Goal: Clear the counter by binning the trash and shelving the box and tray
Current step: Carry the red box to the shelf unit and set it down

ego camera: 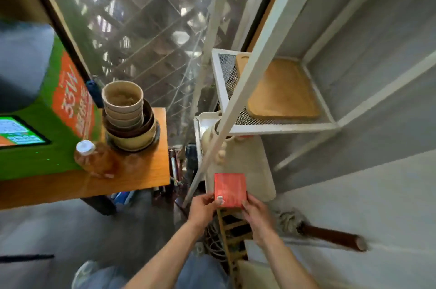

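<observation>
A: Red box (230, 190), held low in the frame at about 6 o'clock. Your left hand (204, 208) grips its lower left corner, fingers curled round the edge. Your right hand (256, 214) grips the lower right edge in the same way. Both hands are closed on the box.

B: Position relative to the rack?

A: You hold it in front of the white metal rack (271, 124), at the near edge of the pale cutting board (257, 166) lying on a lower level. Whether the box touches that board cannot be told. One white slanted post of the rack crosses the view just at 10 o'clock of the box.

B: And the tray?

A: Wooden tray (282, 90) lies flat on the mesh shelf of the rack, at 1 o'clock from the box and well apart from it. It fills most of that shelf.

B: Counter state?

A: Orange wooden counter (141, 177) sits at 9 o'clock of your hands. On it: a stack of nested bowls (128, 119) near the far right corner, and a clear bottle (95, 159) of amber liquid with a white cap just beside the stack at its 8 o'clock. A green and orange sign (70, 104) lies farther toward 9 o'clock, and a lit screen (18, 131) lies flat on it at the frame's left edge.

B: Anything below?

A: Mop (306, 225) lying on the floor at 3 o'clock of your right hand, dark handle pointing away from you. Image blurred here; details are uncertain.
</observation>
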